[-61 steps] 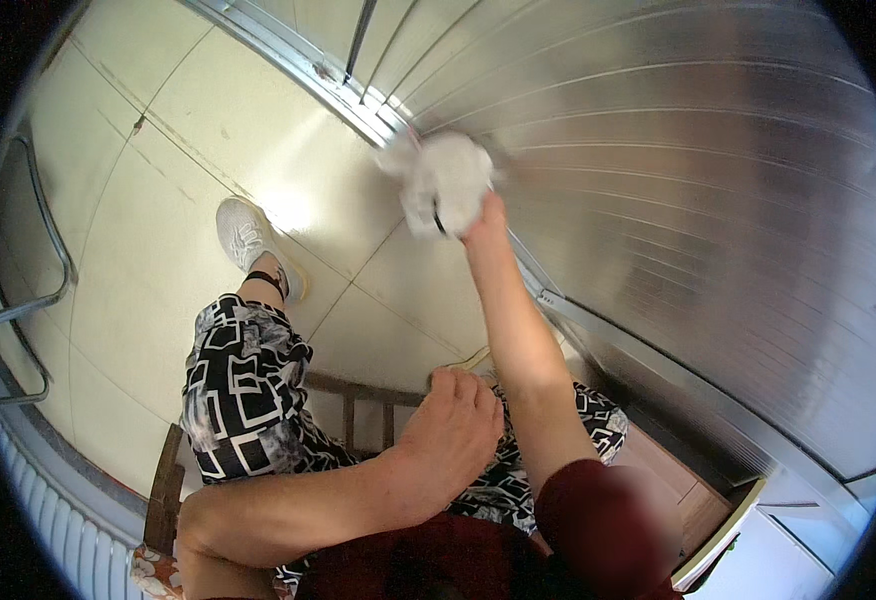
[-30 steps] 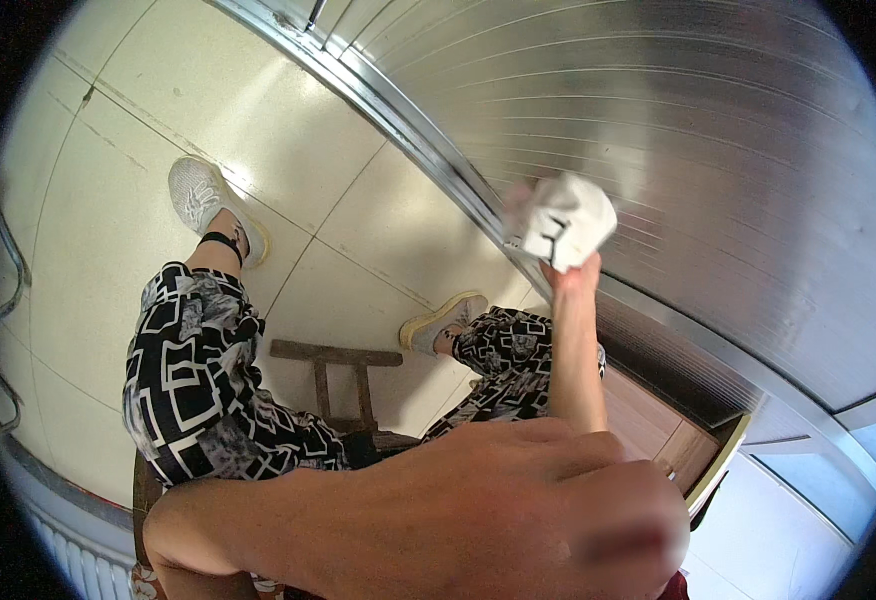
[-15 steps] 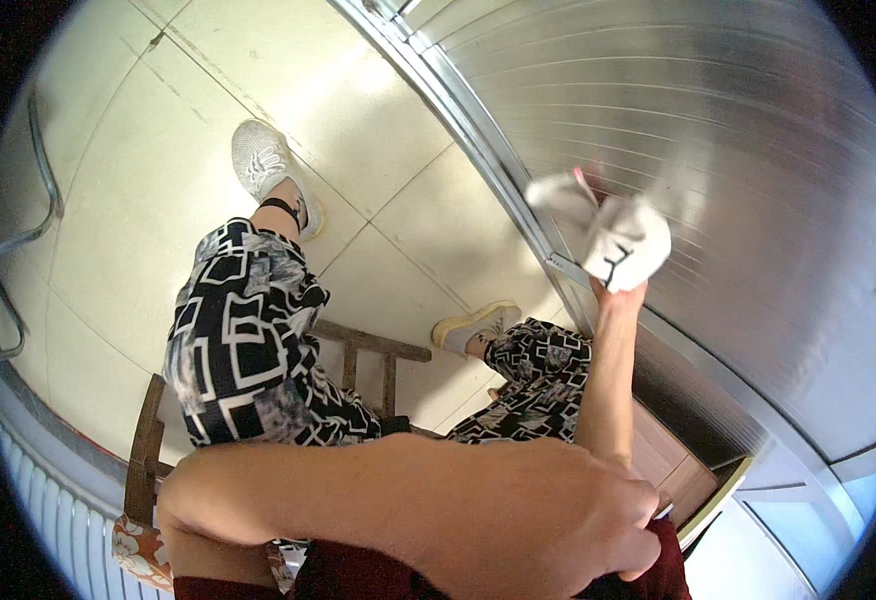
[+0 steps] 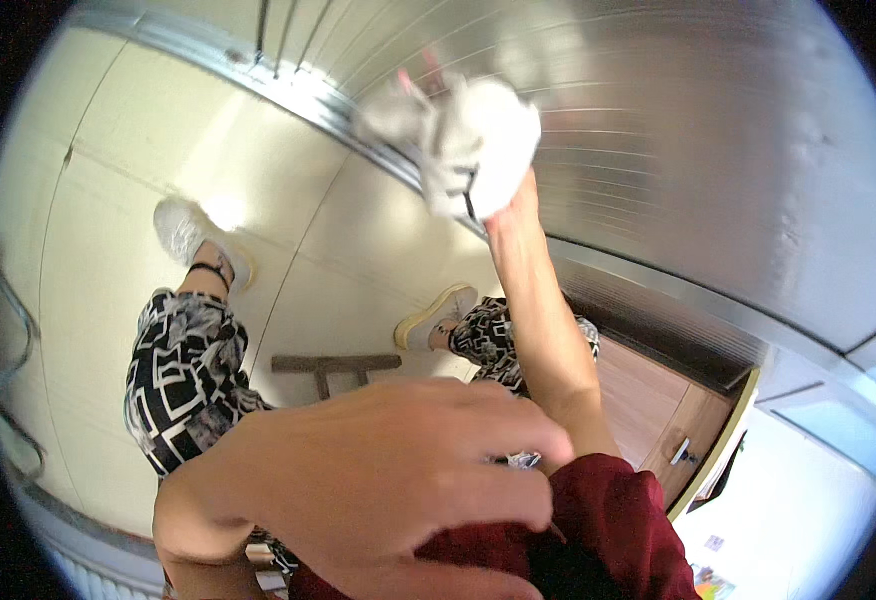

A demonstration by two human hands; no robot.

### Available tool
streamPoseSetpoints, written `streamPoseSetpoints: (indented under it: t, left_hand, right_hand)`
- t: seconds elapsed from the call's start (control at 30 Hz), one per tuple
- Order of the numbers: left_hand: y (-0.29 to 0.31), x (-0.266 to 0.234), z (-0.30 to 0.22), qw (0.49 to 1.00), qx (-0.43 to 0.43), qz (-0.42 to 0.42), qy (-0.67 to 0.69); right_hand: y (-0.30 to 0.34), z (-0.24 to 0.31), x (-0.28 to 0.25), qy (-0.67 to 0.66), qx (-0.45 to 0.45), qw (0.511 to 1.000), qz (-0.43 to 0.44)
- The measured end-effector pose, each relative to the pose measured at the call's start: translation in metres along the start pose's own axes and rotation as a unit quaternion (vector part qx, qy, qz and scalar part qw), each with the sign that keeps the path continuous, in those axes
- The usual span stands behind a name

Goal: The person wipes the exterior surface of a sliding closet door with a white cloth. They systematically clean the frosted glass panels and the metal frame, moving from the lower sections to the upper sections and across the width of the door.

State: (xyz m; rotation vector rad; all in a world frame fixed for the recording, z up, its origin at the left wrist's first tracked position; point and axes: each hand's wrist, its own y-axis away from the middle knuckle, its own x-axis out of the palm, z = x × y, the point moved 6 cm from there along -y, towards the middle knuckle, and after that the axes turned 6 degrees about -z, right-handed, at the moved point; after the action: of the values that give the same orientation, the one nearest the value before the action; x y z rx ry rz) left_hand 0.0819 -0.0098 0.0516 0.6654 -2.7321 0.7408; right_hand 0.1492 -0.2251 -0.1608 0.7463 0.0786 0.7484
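While the left hand (image 4: 378, 460) hangs nearest, above the lap, fingers loosely parted and bent, nothing visible in its grasp, patterned trousers (image 4: 183, 400) come next, then a dark wooden frame (image 4: 338, 363) at the knees and a wood-grained board (image 4: 648, 400) to the right. Farther out: the right hand (image 4: 508, 205), gripping a bunched white cloth (image 4: 488, 145) marked with dark lines; fingers mostly hidden by the fabric. Location of cloth: before the lower part of a ribbed metallic panel (image 4: 658, 150); blur leaves contact uncertain. Step in hand, by judgement: wiping the panel. Next move probably calls for a firm grip and flat, even pressure along the ribs. Changes from half a second ago: cloth nearer the panel's far, upper-left end; left fingers spread, formerly curled together.
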Motion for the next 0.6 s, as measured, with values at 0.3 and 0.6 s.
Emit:
streamPoseSetpoints:
  t: [0.3, 0.6]
  left_hand:
    - [0.006, 0.021, 0.043, 0.982, -0.132, 0.061, -0.123]
    - [-0.005, 0.008, 0.057, 0.888, -0.215, 0.042, -0.403]
  right_hand:
    - [-0.014, 0.075, -0.197, -0.182, -0.034, 0.976, -0.118]
    - [0.069, 0.147, -0.044, 0.185, -0.34, 0.913, 0.129]
